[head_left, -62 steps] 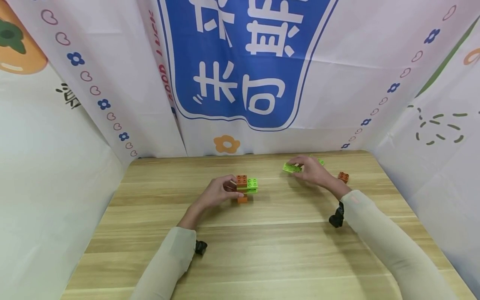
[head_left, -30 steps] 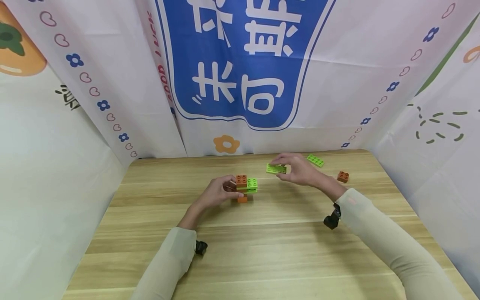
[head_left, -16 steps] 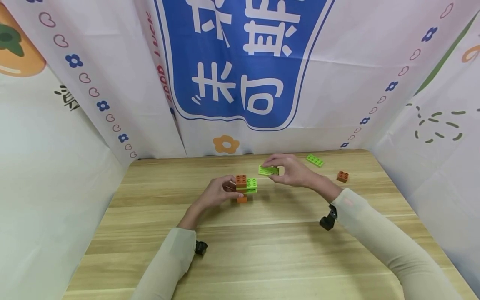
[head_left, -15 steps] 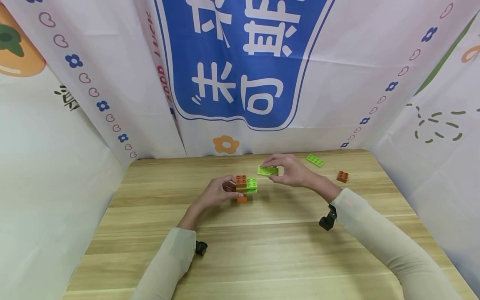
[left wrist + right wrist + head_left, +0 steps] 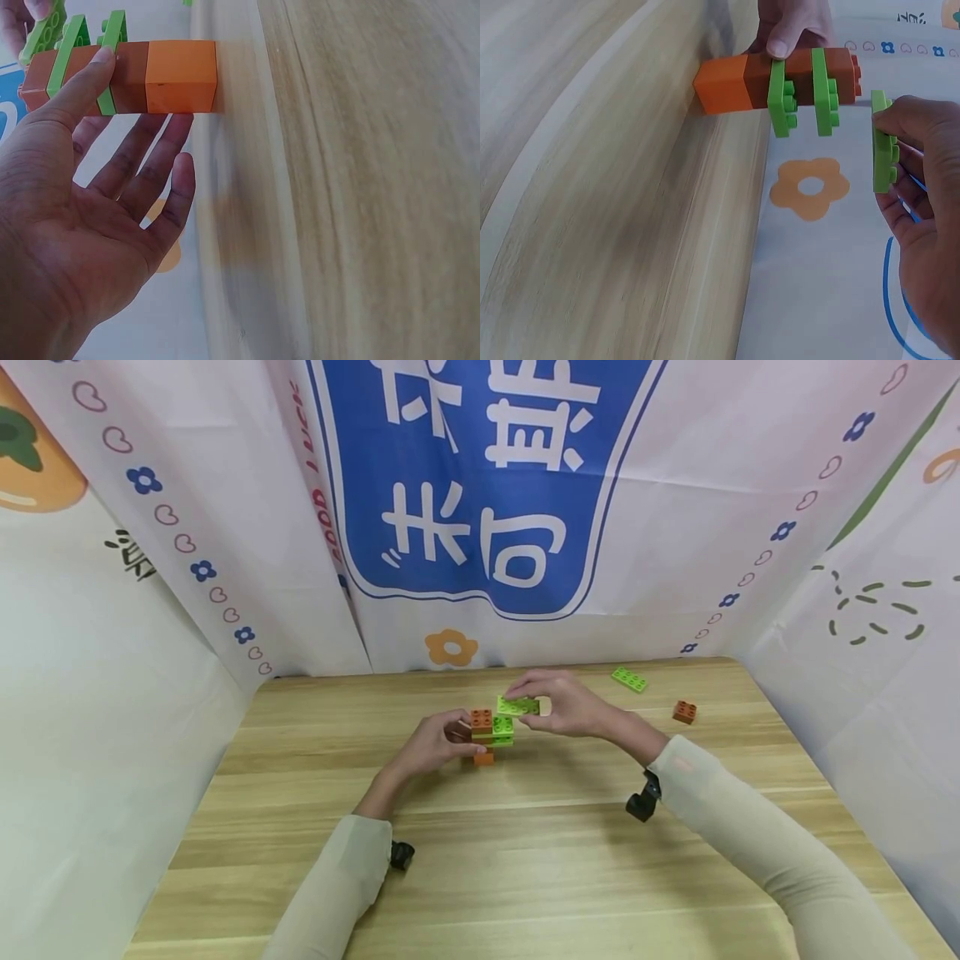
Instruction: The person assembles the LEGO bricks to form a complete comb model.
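A toy brick tower stands upright on the table, an orange brick at its foot, with brown bricks and two thin green plates layered above. Both plates jut out to one side, studs showing. My left hand grips the tower from the left, thumb on the near side and fingers behind it. My right hand pinches a studded green building plate between thumb and fingers. In the right wrist view a gap separates this plate from the studded brown top brick.
On the wooden table, a loose green plate lies at the back right, and a loose brown brick sits nearer the right edge. A white printed cloth rises behind the table, with white sheets on both sides.
My right hand has carried its green plate leftward from the back right to close above the tower, uncovering the loose plate and brown brick. My left hand has stayed in place.
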Motion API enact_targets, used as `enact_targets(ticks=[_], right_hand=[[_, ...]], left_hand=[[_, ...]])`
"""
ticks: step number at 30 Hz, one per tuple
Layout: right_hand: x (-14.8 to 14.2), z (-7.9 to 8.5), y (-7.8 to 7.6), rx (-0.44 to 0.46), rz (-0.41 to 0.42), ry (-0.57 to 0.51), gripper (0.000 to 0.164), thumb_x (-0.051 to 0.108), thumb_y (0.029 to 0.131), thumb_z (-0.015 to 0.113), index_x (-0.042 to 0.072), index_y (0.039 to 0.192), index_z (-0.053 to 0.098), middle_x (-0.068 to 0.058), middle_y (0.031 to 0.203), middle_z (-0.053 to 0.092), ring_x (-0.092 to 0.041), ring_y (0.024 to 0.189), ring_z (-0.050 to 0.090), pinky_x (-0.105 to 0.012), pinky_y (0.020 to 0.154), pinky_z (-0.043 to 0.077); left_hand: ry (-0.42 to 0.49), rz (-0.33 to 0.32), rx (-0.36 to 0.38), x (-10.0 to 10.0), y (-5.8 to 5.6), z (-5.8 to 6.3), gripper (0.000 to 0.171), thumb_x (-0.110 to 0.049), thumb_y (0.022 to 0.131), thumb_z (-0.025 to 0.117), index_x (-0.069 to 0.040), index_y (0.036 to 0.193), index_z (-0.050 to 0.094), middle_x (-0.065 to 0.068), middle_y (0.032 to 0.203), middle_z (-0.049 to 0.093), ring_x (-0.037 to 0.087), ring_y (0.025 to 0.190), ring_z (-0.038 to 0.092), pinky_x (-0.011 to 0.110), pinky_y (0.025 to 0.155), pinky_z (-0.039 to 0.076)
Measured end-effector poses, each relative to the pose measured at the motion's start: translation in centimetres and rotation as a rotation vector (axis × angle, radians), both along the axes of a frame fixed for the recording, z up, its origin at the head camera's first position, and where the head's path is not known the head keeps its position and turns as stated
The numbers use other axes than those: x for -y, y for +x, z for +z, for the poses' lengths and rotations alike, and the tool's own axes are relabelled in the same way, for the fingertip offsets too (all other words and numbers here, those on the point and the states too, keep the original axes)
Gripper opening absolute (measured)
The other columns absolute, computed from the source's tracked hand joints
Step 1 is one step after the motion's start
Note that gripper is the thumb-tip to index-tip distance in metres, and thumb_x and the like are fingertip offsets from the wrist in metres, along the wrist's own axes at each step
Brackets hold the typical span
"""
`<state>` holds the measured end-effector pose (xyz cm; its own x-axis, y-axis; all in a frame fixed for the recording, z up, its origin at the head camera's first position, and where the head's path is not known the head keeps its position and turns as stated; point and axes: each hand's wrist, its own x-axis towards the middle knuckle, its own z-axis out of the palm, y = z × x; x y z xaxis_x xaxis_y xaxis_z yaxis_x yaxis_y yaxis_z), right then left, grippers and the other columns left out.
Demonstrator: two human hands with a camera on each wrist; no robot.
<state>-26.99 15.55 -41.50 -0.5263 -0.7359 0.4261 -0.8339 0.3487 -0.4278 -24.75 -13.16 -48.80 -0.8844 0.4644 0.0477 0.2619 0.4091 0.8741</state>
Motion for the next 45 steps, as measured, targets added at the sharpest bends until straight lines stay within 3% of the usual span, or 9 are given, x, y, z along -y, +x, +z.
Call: enact_targets(ticks=[17,33,45], right_hand=[[2.4,-0.1,0.1,-0.011,0.084,-0.003,0.034,0.003,0.086,0.082,0.003,0.120,0.078,-0.011,0.122,0.075,-0.025,0.115,0.071,-0.037,0.100,0.058],[3.5,-0.1,-0.1,0.007,0.090,0.037,0.033,0.004,0.089,0.080,0.003,0.122,0.078,-0.011,0.125,0.074,-0.025,0.119,0.070,-0.038,0.104,0.056],[4.0,0.2,0.0,0.003,0.076,0.026,0.023,0.010,0.094,0.080,0.004,0.117,0.080,-0.010,0.119,0.077,-0.024,0.114,0.072,-0.036,0.099,0.059]], left_hand=[[0.002,-0.022,-0.009,0.2,0.0,0.0,0.027,-0.019,0.092,0.086,-0.010,0.110,0.069,0.010,0.115,0.076,0.025,0.104,0.075,0.038,0.090,0.062],[-0.013,-0.010,0.008,0.1,-0.1,0.0,0.026,-0.019,0.091,0.086,-0.012,0.110,0.069,0.007,0.114,0.077,0.023,0.103,0.075,0.038,0.092,0.062],[-0.012,-0.013,0.001,0.2,-0.2,-0.1,0.027,-0.019,0.092,0.086,-0.011,0.112,0.070,0.007,0.116,0.077,0.024,0.105,0.074,0.039,0.092,0.062]])
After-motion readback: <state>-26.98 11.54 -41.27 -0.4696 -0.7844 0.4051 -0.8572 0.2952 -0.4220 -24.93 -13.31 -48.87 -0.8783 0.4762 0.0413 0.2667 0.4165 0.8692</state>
